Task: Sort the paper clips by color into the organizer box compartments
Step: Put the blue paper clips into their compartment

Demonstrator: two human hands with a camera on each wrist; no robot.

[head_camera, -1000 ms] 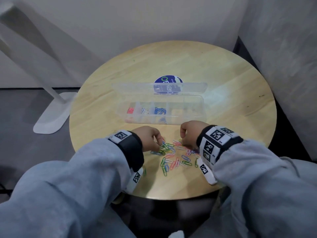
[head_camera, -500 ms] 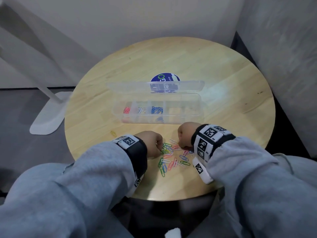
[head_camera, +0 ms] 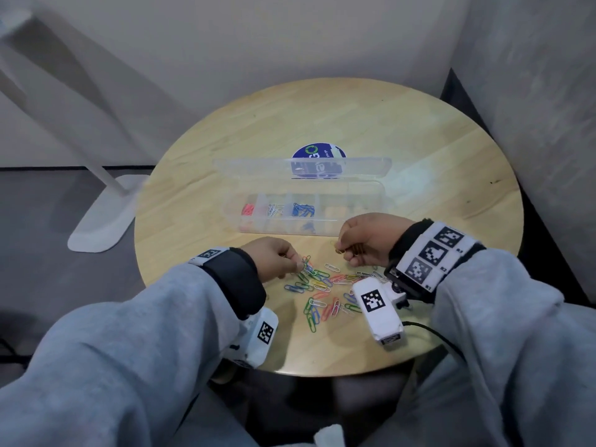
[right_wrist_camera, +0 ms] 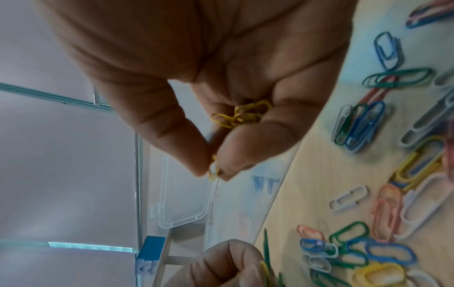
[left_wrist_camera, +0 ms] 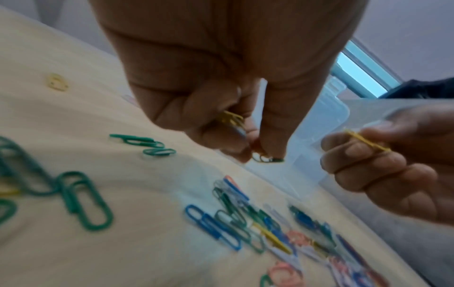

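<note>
A loose pile of coloured paper clips (head_camera: pixel 322 291) lies on the table in front of the clear organizer box (head_camera: pixel 371 227), whose lid stands open. Its left compartments hold red clips (head_camera: pixel 247 209), white clips (head_camera: pixel 274 210) and blue clips (head_camera: pixel 302 209). My left hand (head_camera: pixel 298 264) hovers at the pile's left edge. It keeps yellow clips (left_wrist_camera: pixel 232 118) in its curled fingers and pinches another clip (left_wrist_camera: pixel 264 158) at the tips. My right hand (head_camera: pixel 342 251) is just before the box's front wall. It pinches a yellow clip (right_wrist_camera: pixel 213 171) and has several yellow clips (right_wrist_camera: pixel 243 114) tucked in the palm.
The round wooden table (head_camera: pixel 419 150) has a blue sticker (head_camera: pixel 317 153) behind the box. A white stand base (head_camera: pixel 103 214) sits on the floor at the left. A grey wall (head_camera: pixel 532 108) rises close on the right. Several green clips (left_wrist_camera: pixel 81 200) lie apart from the pile.
My right hand has lifted off the pile with a yellow clip and moved up towards the box front. My left hand stays at the pile's left edge.
</note>
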